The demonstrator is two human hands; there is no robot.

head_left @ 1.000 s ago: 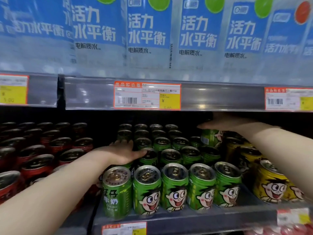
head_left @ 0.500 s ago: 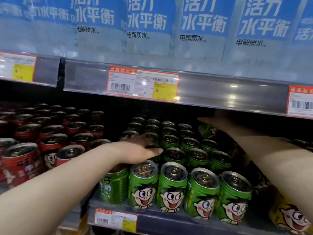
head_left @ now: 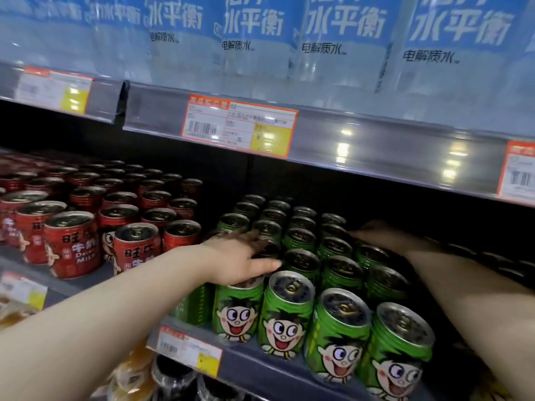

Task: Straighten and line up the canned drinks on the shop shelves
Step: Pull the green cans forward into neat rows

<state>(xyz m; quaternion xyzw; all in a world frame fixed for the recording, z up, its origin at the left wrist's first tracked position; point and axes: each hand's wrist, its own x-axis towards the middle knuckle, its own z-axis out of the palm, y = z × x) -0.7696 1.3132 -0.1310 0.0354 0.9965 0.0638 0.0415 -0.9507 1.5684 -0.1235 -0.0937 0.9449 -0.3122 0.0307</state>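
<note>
Our green cans (head_left: 292,311) stand in a block on the middle shelf (head_left: 260,369), just beside the red cans (head_left: 72,241). Our left hand (head_left: 240,256) lies flat across the tops at the block's left side, grip apart, holding nothing. Our right hand (head_left: 373,234) reaches the back rows on the right; whether its grip is clamped on a can we cannot tell. To square the block well, we judge both hands should press inward together, evenly, so no can tips, then turn the leftmost front can face-forward
</note>
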